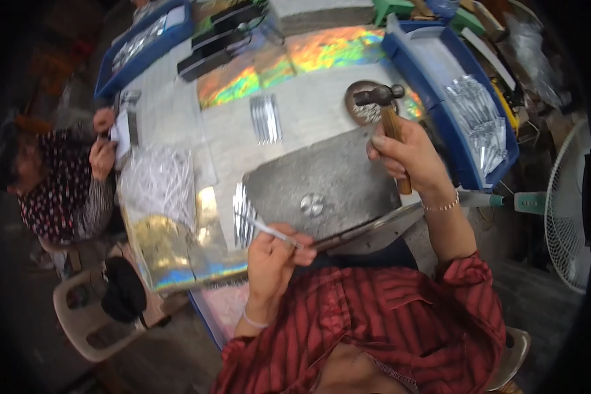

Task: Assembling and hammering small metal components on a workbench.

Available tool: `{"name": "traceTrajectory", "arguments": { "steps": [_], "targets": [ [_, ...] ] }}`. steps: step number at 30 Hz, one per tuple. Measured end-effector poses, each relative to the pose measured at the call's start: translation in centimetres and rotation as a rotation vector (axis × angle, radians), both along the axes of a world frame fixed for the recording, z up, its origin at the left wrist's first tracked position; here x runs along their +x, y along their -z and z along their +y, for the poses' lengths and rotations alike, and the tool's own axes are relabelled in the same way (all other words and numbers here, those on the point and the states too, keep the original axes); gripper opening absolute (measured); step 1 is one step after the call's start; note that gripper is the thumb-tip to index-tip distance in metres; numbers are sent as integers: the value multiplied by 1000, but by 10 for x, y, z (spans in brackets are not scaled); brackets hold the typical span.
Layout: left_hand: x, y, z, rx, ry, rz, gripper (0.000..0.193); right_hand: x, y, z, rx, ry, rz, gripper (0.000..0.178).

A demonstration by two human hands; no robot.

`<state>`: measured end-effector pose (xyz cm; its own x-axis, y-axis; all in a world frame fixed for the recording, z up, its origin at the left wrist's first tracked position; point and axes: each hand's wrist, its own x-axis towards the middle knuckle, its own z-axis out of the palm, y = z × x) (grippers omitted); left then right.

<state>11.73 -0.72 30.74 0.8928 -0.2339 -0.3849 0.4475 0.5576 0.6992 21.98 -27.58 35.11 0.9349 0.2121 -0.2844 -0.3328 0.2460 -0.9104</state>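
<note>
My right hand [410,156] is wrapped round the wooden handle of a hammer [391,123], raised above the right end of a thick dark metal slab [338,171]. Its steel head points toward the far side. Between the fingers of my left hand [274,261] is a thin silver strip [272,231], at the slab's near left corner. A small round metal disc [311,204] rests on the slab. Left of the slab lies a bunch of similar strips [241,213], and another bunch [265,119] lies beyond it. Behind the hammer head sits a brown bowl [354,108] of small metal pieces.
A blue bin [440,92] holding silver strips stands at the right, and another blue bin [184,29] at the far left. A clear bag [156,177] of white strips lies on the table's left. Another person [59,171] sits there. A fan [568,203] stands at the right.
</note>
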Motion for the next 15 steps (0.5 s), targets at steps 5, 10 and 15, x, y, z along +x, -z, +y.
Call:
{"name": "traceTrajectory", "arguments": {
  "steps": [5,10,15],
  "targets": [
    [3,6,-16,-400,-22,4,18,-56,-3,50,-42,-152,5,13],
    [1,10,-24,-549,-57,82,19,-76,9,75,-33,-210,-50,15],
    [-3,10,-27,-608,-71,153,18,-82,10,87,-71,-146,-139,13]
  ]
}}
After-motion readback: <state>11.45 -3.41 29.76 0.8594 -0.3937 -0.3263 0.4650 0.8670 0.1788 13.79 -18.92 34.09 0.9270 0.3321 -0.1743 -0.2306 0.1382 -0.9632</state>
